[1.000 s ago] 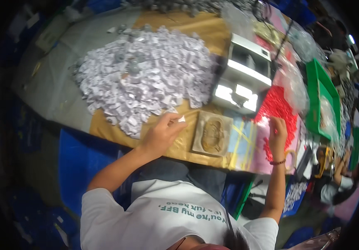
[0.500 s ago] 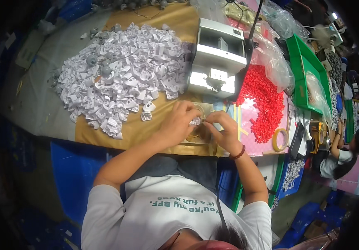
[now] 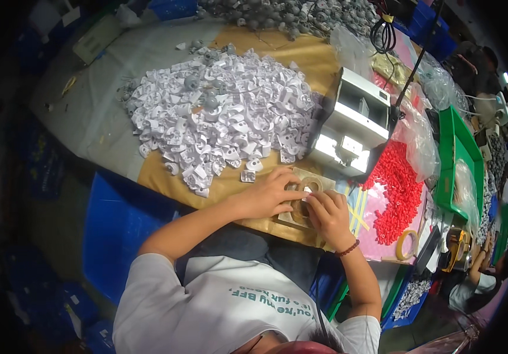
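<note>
A small white plastic part is pinched at the fingertips of both my hands. My left hand comes in from its left, thumb and forefinger reaching to it. On the other side my right hand has its fingers bent against the same piece, and they hide most of it. Below the hands lies a small flat plate with a tan ring on it, partly covered by the fingers. Left of and beyond my hands spreads a big heap of similar white plastic parts.
A white boxy machine stands just beyond my hands. Right of it are small red parts, a yellow tape roll and a green tray. Grey balls lie at the back. A blue bin sits below the table edge.
The whole view has shifted, so the table appears lower and further right. My hands have drawn closer together, and the right hand's fingers now bend over the white part.
</note>
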Action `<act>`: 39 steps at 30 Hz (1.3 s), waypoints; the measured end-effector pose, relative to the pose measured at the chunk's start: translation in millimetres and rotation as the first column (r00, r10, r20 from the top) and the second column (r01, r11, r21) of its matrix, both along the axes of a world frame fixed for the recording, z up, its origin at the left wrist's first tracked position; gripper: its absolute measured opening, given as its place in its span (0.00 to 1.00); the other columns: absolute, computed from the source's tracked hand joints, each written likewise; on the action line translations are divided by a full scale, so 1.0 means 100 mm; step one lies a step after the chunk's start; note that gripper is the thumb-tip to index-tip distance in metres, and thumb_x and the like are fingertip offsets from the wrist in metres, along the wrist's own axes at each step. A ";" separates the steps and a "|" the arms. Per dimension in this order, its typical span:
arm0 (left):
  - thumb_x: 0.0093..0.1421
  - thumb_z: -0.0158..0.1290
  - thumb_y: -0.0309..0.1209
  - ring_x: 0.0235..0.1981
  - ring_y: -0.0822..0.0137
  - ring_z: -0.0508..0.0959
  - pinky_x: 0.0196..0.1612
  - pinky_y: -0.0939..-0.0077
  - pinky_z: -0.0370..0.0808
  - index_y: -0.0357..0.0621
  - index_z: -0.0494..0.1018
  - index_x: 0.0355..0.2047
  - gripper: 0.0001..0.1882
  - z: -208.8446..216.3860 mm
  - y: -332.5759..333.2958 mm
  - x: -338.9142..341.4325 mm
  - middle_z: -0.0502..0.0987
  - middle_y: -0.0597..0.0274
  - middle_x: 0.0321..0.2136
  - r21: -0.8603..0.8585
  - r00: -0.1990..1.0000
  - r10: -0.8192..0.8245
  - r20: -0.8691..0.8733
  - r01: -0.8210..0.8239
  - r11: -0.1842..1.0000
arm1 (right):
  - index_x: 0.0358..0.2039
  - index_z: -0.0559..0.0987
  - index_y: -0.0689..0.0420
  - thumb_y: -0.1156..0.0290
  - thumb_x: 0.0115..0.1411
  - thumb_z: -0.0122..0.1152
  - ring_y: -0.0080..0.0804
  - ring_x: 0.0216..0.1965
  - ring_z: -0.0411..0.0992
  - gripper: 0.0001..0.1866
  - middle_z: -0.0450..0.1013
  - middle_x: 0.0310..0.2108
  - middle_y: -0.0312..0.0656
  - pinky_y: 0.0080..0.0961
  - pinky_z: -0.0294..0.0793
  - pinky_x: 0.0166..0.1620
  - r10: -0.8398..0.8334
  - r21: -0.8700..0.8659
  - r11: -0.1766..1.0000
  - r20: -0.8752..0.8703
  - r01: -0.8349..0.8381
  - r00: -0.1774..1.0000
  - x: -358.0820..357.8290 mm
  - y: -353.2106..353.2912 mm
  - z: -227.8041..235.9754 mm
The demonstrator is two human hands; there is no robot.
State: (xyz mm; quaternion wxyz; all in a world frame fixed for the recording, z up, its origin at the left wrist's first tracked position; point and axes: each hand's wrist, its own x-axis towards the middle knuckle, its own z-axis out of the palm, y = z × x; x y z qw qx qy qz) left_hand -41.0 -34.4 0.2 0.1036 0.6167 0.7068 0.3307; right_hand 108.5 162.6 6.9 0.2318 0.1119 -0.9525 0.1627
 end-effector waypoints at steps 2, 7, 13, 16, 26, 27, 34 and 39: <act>0.53 0.65 0.35 0.63 0.47 0.60 0.64 0.53 0.63 0.57 0.75 0.57 0.29 0.03 0.01 0.03 0.67 0.55 0.55 -0.023 0.999 0.007 -0.033 -0.008 1.000 | 0.44 0.80 0.58 0.75 0.49 0.70 0.42 0.45 0.72 0.20 0.75 0.44 0.41 0.37 0.69 0.47 -0.027 -0.024 0.999 0.023 0.027 0.999 0.03 0.00 -0.02; 0.53 0.65 0.39 0.64 0.46 0.59 0.64 0.51 0.63 0.57 0.74 0.57 0.29 -0.05 -0.02 0.13 0.66 0.55 0.57 0.002 0.988 0.063 -0.142 -0.064 0.998 | 0.47 0.79 0.59 0.76 0.50 0.68 0.44 0.50 0.70 0.21 0.75 0.48 0.43 0.40 0.67 0.53 -0.072 -0.127 0.989 0.068 0.081 0.995 0.11 -0.08 -0.04; 0.54 0.64 0.35 0.60 0.49 0.63 0.62 0.56 0.63 0.47 0.72 0.57 0.29 0.06 -0.27 -0.08 0.66 0.52 0.55 0.157 0.981 0.176 -0.077 -0.162 0.974 | 0.47 0.79 0.59 0.77 0.51 0.67 0.46 0.54 0.69 0.21 0.75 0.50 0.42 0.40 0.66 0.55 -0.079 -0.106 0.991 0.073 0.087 0.994 0.12 -0.10 -0.06; 0.53 0.65 0.33 0.54 0.52 0.66 0.57 0.60 0.65 0.47 0.75 0.52 0.25 0.41 -0.74 -0.68 0.70 0.55 0.49 0.340 0.804 0.579 -0.134 -0.512 0.789 | 0.47 0.80 0.58 0.77 0.51 0.67 0.47 0.56 0.68 0.20 0.75 0.50 0.43 0.41 0.65 0.55 -0.126 -0.098 0.986 0.081 0.134 0.989 0.14 -0.16 -0.06; 0.61 0.58 0.31 0.39 0.60 0.75 0.47 0.66 0.72 0.43 0.79 0.43 0.11 0.67 -1.18 -1.73 0.79 0.60 0.32 0.294 0.579 0.804 -0.135 -0.752 0.591 | 0.49 0.78 0.56 0.78 0.53 0.68 0.49 0.53 0.69 0.21 0.72 0.49 0.48 0.39 0.66 0.56 -0.201 -0.210 0.957 0.025 0.202 0.979 0.06 -0.19 -0.27; 0.63 0.56 0.32 0.37 0.60 0.77 0.45 0.68 0.73 0.43 0.79 0.43 0.10 0.74 -1.13 -1.75 0.79 0.59 0.32 0.322 0.598 0.799 -0.060 -0.746 0.583 | 0.50 0.77 0.57 0.78 0.53 0.68 0.49 0.53 0.69 0.22 0.72 0.50 0.49 0.39 0.66 0.56 -0.243 -0.274 0.930 0.035 0.243 0.969 0.06 -0.24 -0.19; 0.66 0.55 0.27 0.26 0.78 0.75 0.30 0.80 0.73 0.43 0.79 0.47 0.10 1.25 -0.56 -1.60 0.79 0.66 0.27 0.518 0.866 0.491 0.097 -0.465 0.718 | 0.52 0.74 0.63 0.84 0.55 0.61 0.43 0.52 0.71 0.22 0.70 0.53 0.50 0.31 0.73 0.50 -0.098 -0.500 0.861 0.013 0.091 0.995 -0.06 -0.13 0.46; 0.62 0.59 0.26 0.24 0.83 0.70 0.29 0.81 0.69 0.50 0.74 0.57 0.22 1.71 -0.07 -0.72 0.75 0.72 0.23 0.237 0.923 0.209 0.322 -0.292 0.927 | 0.52 0.74 0.63 0.81 0.54 0.65 0.50 0.51 0.73 0.23 0.72 0.51 0.53 0.36 0.71 0.55 -0.018 -0.527 0.849 -0.107 -0.041 0.994 -0.39 -0.15 1.14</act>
